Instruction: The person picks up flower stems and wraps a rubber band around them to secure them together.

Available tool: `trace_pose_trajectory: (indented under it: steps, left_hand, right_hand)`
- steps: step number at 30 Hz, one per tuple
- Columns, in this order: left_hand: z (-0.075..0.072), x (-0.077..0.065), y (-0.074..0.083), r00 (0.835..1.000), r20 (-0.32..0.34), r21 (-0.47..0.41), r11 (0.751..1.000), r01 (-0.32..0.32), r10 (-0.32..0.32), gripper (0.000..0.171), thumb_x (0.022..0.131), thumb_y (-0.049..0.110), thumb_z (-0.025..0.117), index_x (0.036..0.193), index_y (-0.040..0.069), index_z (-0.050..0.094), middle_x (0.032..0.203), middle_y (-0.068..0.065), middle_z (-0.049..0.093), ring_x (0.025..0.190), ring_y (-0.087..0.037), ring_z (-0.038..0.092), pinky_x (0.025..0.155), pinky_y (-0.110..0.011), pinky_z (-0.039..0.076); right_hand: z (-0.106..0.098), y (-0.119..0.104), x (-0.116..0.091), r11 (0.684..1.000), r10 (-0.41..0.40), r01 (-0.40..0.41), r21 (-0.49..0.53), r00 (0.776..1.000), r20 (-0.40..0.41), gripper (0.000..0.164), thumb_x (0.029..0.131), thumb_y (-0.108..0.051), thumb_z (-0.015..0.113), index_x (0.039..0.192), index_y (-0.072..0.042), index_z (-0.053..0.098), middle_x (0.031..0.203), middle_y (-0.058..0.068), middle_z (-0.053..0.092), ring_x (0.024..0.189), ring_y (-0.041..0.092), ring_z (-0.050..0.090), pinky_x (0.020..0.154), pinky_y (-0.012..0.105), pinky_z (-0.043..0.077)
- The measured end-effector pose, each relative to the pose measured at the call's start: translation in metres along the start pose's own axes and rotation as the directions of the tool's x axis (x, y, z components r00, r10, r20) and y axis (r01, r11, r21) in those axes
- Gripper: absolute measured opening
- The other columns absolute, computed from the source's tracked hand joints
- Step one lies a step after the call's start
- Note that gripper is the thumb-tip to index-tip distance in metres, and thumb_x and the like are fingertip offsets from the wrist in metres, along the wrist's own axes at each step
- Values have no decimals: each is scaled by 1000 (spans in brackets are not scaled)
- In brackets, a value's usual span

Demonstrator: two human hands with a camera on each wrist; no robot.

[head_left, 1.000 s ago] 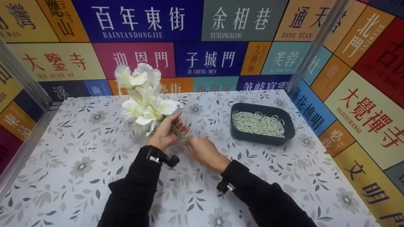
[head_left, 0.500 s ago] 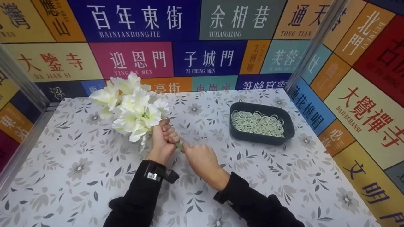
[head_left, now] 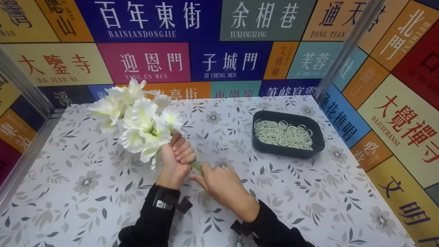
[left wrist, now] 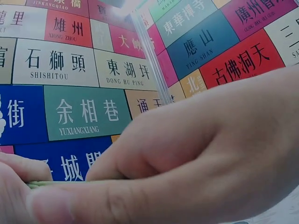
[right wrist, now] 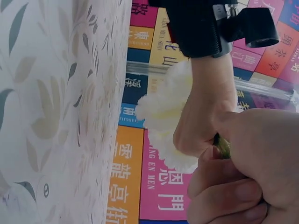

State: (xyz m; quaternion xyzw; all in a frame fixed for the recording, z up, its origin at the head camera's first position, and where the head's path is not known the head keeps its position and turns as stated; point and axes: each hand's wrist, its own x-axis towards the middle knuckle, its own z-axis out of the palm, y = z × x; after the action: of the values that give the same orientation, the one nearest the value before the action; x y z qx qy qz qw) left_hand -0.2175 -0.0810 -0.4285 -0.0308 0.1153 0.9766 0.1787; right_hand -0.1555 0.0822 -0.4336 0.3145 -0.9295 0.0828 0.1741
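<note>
A bunch of white flowers with yellow-green centres (head_left: 144, 120) leans toward the back left, raised over the table in the head view. My left hand (head_left: 176, 159) grips its stems just below the blossoms, fingers curled around them. Lower down, my right hand (head_left: 224, 188) holds the green stems (head_left: 196, 167), a short length of which shows between both hands. In the right wrist view, the curled fingers (right wrist: 229, 191) of the right hand wrap the stem ends. The left wrist view has the right thumb (left wrist: 79, 203) lying along the stems. Most of the stems are hidden inside the hands.
A dark rectangular tub (head_left: 288, 152) filled with pale rubber bands (head_left: 284, 134) stands at the back right of the table. The tabletop (head_left: 103, 206) bears a grey leaf-and-flower print. Colourful sign-covered walls (head_left: 229, 65) rise behind and at both sides.
The left hand has turned and closed around the stems, and the blossoms have swung left and lower. Both hands have come slightly nearer the body. The tub has stayed in place.
</note>
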Motion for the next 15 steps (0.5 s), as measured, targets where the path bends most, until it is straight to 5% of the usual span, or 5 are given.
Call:
trace_pose_trajectory:
  steps: [7, 15]
  left_hand:
    - [0, -3, -3, 1000, 18, -34, 999, 4, -3, 55, 106, 31, 32, 54, 20, 20, 46, 10, 18, 44, -4, 6, 43, -18, 4]
    - [5, -6, -5, 998, -42, -43, 998, -52, 50, 55, 107, 33, 32, 54, 20, 21, 50, 10, 15, 46, -5, 6, 45, -20, 4]
  right_hand:
    - [2, 2, -3, 997, -36, 26, -72, 990, -139, 28, 101, -38, 58, 86, -15, 50, 51, -9, 34, 40, 12, 40, 39, 27, 29]
    - [-1, 3, -3, 998, -17, 12, -59, 996, -92, 29, 102, -38, 55, 87, -15, 49, 53, -10, 30, 41, 10, 35, 38, 24, 27]
